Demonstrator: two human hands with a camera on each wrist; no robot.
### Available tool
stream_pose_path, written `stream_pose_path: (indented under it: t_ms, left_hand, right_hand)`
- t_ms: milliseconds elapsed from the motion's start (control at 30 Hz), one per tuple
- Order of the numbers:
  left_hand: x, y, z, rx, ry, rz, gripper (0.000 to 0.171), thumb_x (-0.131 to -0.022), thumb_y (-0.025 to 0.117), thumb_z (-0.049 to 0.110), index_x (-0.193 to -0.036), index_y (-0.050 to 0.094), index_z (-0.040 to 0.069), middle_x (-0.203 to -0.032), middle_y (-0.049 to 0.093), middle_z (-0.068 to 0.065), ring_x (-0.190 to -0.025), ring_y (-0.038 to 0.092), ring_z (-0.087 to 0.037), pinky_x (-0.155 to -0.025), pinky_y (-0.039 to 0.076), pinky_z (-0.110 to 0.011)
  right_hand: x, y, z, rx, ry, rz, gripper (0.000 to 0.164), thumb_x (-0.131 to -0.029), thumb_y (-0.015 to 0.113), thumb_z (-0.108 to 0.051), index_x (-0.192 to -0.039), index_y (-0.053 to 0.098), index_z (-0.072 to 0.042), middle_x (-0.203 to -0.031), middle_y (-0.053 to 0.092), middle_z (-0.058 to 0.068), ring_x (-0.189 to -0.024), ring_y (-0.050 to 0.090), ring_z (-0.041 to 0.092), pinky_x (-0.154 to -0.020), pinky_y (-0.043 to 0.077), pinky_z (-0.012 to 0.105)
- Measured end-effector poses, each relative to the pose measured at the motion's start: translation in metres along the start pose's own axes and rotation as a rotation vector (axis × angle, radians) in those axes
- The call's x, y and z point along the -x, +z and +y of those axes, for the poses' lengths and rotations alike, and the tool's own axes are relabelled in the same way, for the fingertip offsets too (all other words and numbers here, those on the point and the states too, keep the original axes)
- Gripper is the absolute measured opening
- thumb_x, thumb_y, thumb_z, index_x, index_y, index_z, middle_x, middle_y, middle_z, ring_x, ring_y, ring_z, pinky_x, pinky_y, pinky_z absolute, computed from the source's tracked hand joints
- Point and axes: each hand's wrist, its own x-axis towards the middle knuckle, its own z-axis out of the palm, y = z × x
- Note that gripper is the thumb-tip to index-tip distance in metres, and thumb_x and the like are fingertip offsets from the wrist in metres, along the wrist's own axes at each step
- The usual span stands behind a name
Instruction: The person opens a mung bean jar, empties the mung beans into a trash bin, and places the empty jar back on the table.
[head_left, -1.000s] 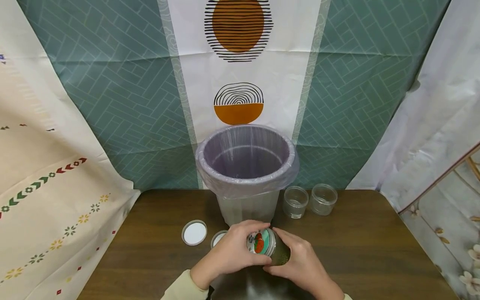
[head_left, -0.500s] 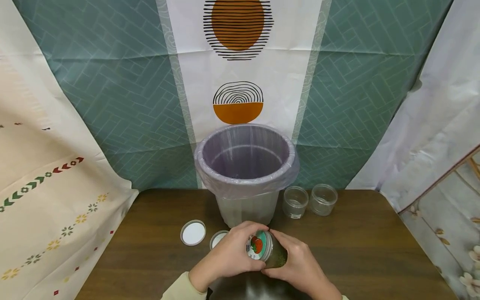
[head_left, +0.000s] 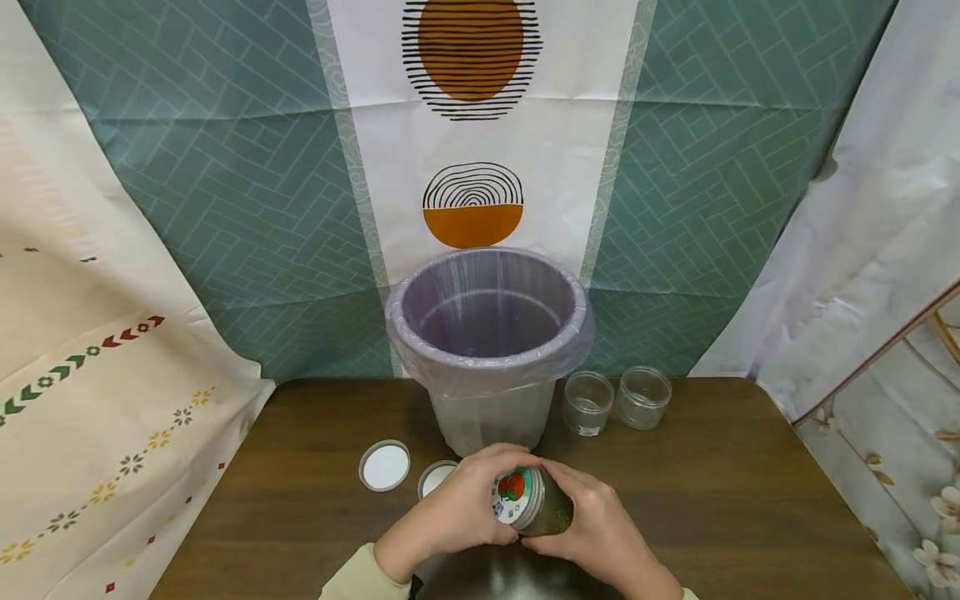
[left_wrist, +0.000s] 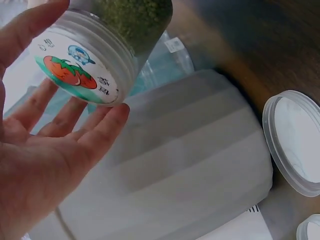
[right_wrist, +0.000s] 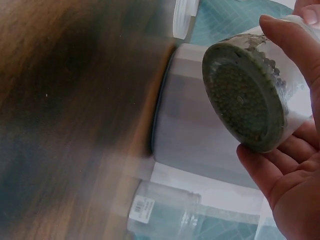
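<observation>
A clear jar (head_left: 553,510) of small green beans is tilted on its side between both hands, over the near part of the table. Its screw lid (head_left: 512,495), white and green with a red fruit picture, faces left. My left hand (head_left: 459,508) grips the lid, thumb on one side and fingers on the other, as the left wrist view also shows. My right hand (head_left: 603,523) holds the jar's body near the base. In the right wrist view the jar's round bottom (right_wrist: 240,100) faces the camera, with the beans visible through it.
A bin (head_left: 491,412) with a purple liner stands behind the hands. Two clear jars (head_left: 588,404) stand at its right. One white-topped lid (head_left: 385,466) lies left of the bin; another lid (head_left: 433,477) is partly hidden by my left hand. Patterned cloth (head_left: 247,208) hangs behind the table.
The lid's picture has turned counterclockwise in the head view, its green part moving from the right side to the top. Both hands keep their hold, nearly in place.
</observation>
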Motion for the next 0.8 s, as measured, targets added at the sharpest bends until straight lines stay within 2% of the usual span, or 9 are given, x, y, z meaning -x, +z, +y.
stream_pose_path:
  t_ms: [100,233,367,500,700,800]
  left_hand:
    - [0.0,0.0,-0.001,0.001,-0.008,0.011,0.078,-0.057,0.085,0.018,-0.127,0.054,0.029,-0.126,0.052,0.014,-0.11,0.053,-0.006,-0.089,0.049,-0.025]
    - [0.0,0.002,-0.003,0.033,-0.07,0.042,0.071,-0.059,0.086,0.034,-0.123,0.056,0.029,-0.116,0.058,0.013,-0.099,0.056,-0.006,-0.082,0.05,-0.023]
    - [0.0,0.002,-0.005,0.143,-0.146,0.042,0.067,-0.059,0.085,0.041,-0.119,0.057,0.028,-0.103,0.062,0.009,-0.085,0.06,-0.008,-0.07,0.051,-0.022]
    - [0.001,0.003,-0.005,0.204,-0.238,0.054,0.066,-0.059,0.085,0.044,-0.116,0.06,0.023,-0.096,0.065,0.007,-0.079,0.062,-0.011,-0.063,0.05,-0.02]
    - [-0.001,0.0,-0.001,0.126,-0.354,0.151,0.069,-0.058,0.08,0.059,-0.109,0.062,0.017,-0.087,0.066,0.003,-0.068,0.059,-0.006,-0.054,0.049,-0.022]
    - [-0.002,-0.005,0.0,0.126,-0.366,0.183,0.068,-0.059,0.08,0.057,-0.109,0.061,0.016,-0.085,0.066,0.001,-0.066,0.059,-0.006,-0.054,0.049,-0.023]
  right_hand:
    - [0.001,-0.001,0.0,-0.012,0.013,-0.018,0.086,-0.058,0.084,-0.049,-0.133,0.048,-0.029,-0.126,0.055,-0.016,-0.109,0.059,0.004,-0.086,0.054,0.025]
    - [0.002,-0.001,-0.001,-0.02,0.014,-0.023,0.082,-0.061,0.08,-0.055,-0.133,0.049,-0.028,-0.126,0.055,-0.016,-0.108,0.06,0.004,-0.085,0.054,0.027]
    - [0.002,0.0,0.0,-0.002,0.004,-0.022,0.085,-0.058,0.084,-0.05,-0.132,0.051,-0.024,-0.126,0.057,-0.014,-0.108,0.06,0.006,-0.084,0.055,0.029]
    - [0.004,0.002,0.001,0.028,-0.006,-0.036,0.087,-0.056,0.086,-0.046,-0.131,0.053,-0.018,-0.126,0.059,-0.009,-0.11,0.06,0.009,-0.085,0.055,0.03]
    - [0.0,-0.001,0.007,0.067,-0.037,-0.007,0.088,-0.054,0.089,-0.041,-0.13,0.054,-0.014,-0.125,0.061,-0.002,-0.109,0.062,0.012,-0.084,0.055,0.03]
    - [-0.004,-0.005,0.012,0.083,-0.016,0.025,0.089,-0.052,0.089,-0.04,-0.13,0.054,-0.016,-0.124,0.061,-0.002,-0.108,0.063,0.013,-0.083,0.055,0.031]
